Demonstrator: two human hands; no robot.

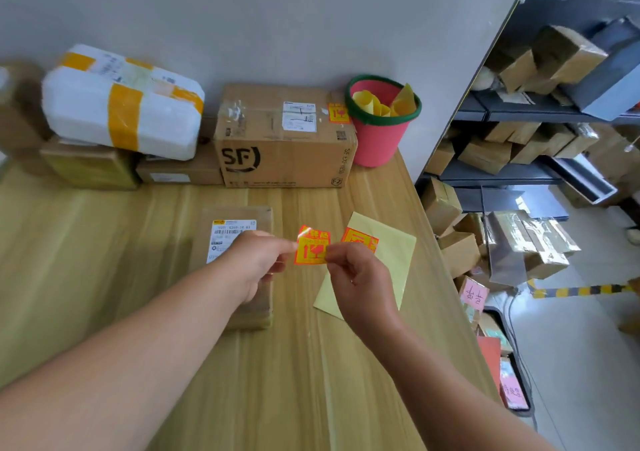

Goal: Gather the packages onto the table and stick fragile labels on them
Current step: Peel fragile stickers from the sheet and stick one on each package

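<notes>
Loose fragile label (311, 247) pinched at opposite edges by left grip (258, 260) and right grip (356, 277), above desk (104, 242). SF box (287, 159) already labelled; flat package (242, 216) beneath left grip judged next, no fragile label seen.

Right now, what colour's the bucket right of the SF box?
The bucket is pink with a green rim, clearest in the head view.
</notes>
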